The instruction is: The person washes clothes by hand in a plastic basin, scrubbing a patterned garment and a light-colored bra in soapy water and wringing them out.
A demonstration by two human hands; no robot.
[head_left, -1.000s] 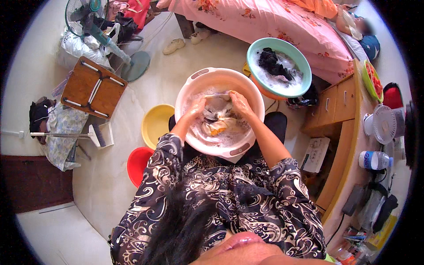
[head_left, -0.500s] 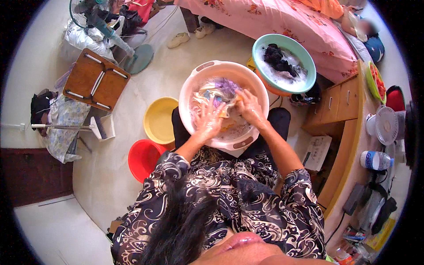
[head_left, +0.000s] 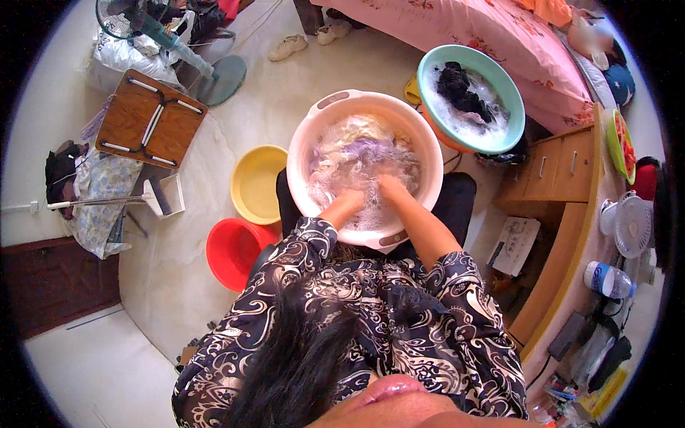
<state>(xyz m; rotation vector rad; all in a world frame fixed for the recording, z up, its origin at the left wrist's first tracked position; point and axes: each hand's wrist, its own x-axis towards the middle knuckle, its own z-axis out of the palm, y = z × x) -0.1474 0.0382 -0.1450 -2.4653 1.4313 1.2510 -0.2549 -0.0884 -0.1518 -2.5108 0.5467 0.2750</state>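
"One round red plastic basin (head_left: 235,251) and one round yellow plastic basin (head_left: 257,187) stand left. What's in hand?"

"Washing, I'd judge: in the round pale-pink plastic tub (head_left: 295,162), the left hand (head_left: 349,200) is sunk in foamy water (head_left: 373,214), the wet cream-and-purple cloth (head_left: 365,145) on its far side."

"And the right hand (head_left: 389,187)?"

"Sunk too; I can't tell either grip. Next probably calls for gathering and rubbing that cloth."

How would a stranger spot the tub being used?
Start at the pink bed at the top. Below and left of it, between the person's knees, sits a pale pink basin. Unlike the yellow basin, red basin and teal basin, it has both forearms reaching in.
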